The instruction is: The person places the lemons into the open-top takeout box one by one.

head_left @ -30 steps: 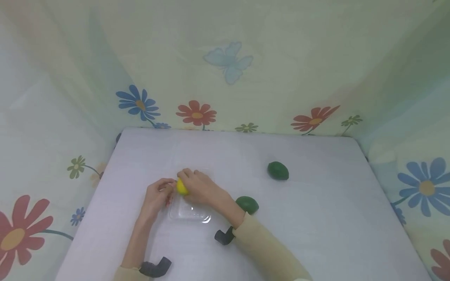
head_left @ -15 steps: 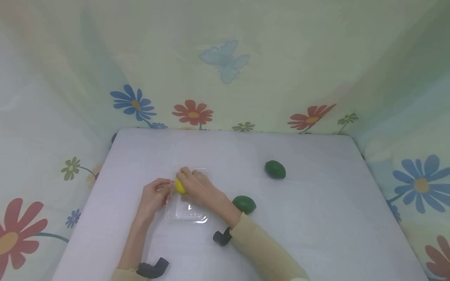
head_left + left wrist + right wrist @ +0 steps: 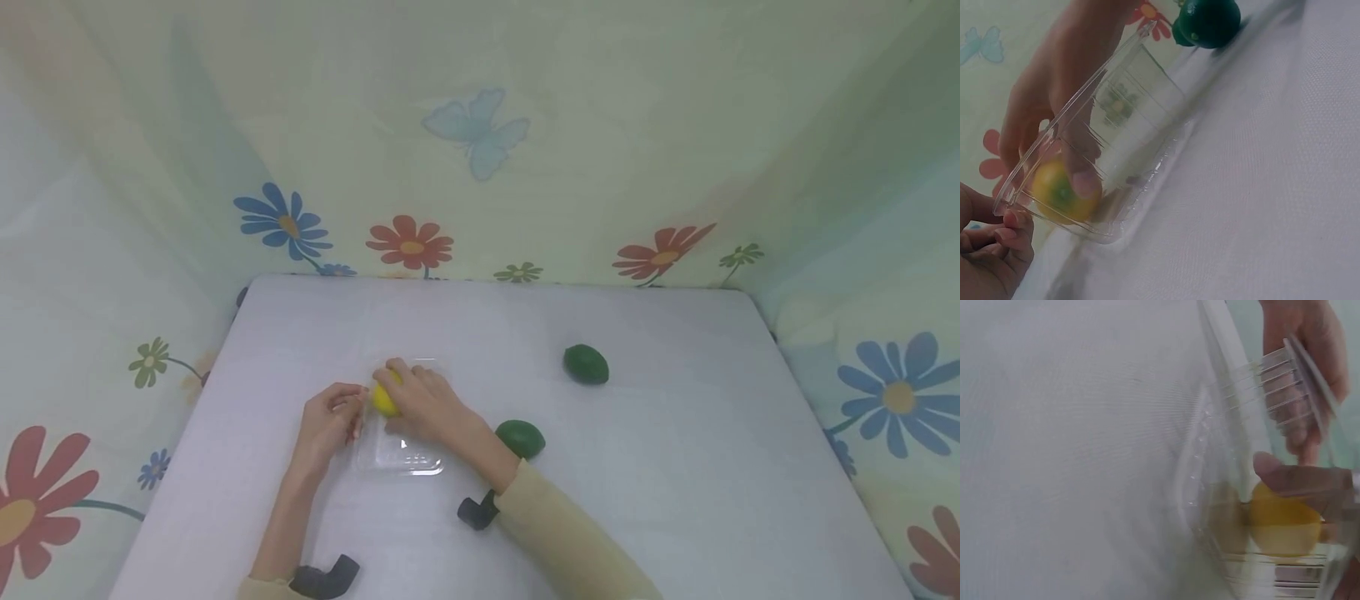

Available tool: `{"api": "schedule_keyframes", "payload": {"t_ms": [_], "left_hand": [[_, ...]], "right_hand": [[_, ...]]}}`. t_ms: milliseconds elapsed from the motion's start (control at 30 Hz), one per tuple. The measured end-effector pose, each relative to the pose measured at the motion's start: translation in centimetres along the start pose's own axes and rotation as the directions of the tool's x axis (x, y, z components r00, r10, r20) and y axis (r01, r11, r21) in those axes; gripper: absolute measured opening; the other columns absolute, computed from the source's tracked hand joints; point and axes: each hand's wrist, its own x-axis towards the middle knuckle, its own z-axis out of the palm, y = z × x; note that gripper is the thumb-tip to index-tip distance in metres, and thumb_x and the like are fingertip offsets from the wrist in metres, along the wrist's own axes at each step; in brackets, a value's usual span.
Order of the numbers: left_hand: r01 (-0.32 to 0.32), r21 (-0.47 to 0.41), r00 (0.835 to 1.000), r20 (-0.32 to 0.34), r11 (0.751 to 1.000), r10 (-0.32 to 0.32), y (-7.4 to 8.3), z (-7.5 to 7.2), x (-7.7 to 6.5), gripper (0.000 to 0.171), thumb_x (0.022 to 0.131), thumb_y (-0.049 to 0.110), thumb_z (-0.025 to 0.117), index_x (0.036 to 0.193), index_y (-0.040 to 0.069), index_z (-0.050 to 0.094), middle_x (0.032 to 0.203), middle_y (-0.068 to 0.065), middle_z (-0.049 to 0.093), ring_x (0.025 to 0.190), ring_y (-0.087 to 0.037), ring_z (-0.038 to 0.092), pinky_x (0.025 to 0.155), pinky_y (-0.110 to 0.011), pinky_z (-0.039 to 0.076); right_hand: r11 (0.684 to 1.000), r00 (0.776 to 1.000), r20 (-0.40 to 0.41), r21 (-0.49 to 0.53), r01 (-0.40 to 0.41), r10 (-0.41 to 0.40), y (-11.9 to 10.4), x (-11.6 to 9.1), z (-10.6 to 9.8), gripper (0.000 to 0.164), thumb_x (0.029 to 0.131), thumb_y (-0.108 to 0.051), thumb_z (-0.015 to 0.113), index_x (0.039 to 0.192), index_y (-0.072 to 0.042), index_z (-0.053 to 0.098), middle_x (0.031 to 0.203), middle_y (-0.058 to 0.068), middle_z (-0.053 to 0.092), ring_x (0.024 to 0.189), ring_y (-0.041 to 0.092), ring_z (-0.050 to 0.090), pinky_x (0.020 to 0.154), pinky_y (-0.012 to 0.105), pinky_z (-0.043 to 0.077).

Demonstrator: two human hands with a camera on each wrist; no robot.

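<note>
A clear plastic box with ribbed walls sits on the table, left of the middle. Fingers and thumb of my left hand pinch its left rim, as the left wrist view shows up close. My right hand reaches into the box from above and grips a yellow lemon. In the left wrist view the lemon shows through the wall near the left end, a greenish patch on it and my right thumb along its side. The right wrist view has the lemon low in the box, beneath that thumb.
One dark green lime lies just right of the box, partly behind my right forearm. Another lime is farther back to the right. Black curved pieces stick out at both wrists. Flowered cloth hangs behind the white table.
The head view has shifted slightly, so the whole scene sits a little farther left. Both hands keep their holds on the box and the lemon.
</note>
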Motion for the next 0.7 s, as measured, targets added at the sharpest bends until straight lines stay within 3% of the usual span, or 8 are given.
{"api": "schedule_keyframes", "payload": {"t_ms": [200,400,533,700], "left_hand": [[0.005,-0.004,1.000,0.012,1.000,-0.005,0.2,0.2,0.0,0.029,0.101,0.012,0.058,0.127,0.000,0.063,0.078,-0.006,0.061,0.056,-0.012,0.052,0.050,-0.021,0.043],[0.002,0.009,1.000,0.000,1.000,-0.002,0.6,-0.2,-0.2,0.028,0.101,0.012,0.058,0.125,0.001,0.064,0.081,-0.009,0.063,0.056,-0.012,0.052,0.049,-0.022,0.042],[0.026,0.023,1.000,-0.010,0.999,-0.026,0.7,-0.6,-0.4,0.028,0.102,0.014,0.058,0.127,0.002,0.064,0.086,-0.011,0.065,0.057,-0.012,0.052,0.049,-0.022,0.041],[0.039,0.009,0.999,0.011,0.999,-0.039,0.6,-0.3,-0.5,0.029,0.103,0.019,0.060,0.128,0.002,0.063,0.092,-0.012,0.066,0.059,-0.011,0.053,0.050,-0.022,0.042]], "right_hand": [[0.996,0.999,0.000,0.065,-0.054,0.054,0.4,-2.0,-2.6,0.077,0.087,-0.042,0.082,0.152,-0.024,0.045,0.158,0.008,0.042,0.134,0.030,0.054,0.107,0.046,0.052],[0.993,0.989,-0.117,0.088,-0.078,0.088,3.1,-4.8,-5.6,0.076,0.086,-0.045,0.082,0.149,-0.020,0.048,0.157,0.009,0.045,0.139,0.029,0.051,0.111,0.047,0.048],[0.980,0.968,-0.169,0.100,-0.170,0.185,6.2,-6.8,-6.8,0.073,0.089,-0.044,0.080,0.149,-0.019,0.049,0.157,0.011,0.046,0.141,0.032,0.050,0.112,0.050,0.046],[0.950,0.924,-0.233,0.139,-0.278,0.304,10.8,-10.3,-6.8,0.071,0.089,-0.038,0.082,0.147,-0.012,0.051,0.153,0.017,0.049,0.139,0.038,0.050,0.110,0.055,0.047]]}}
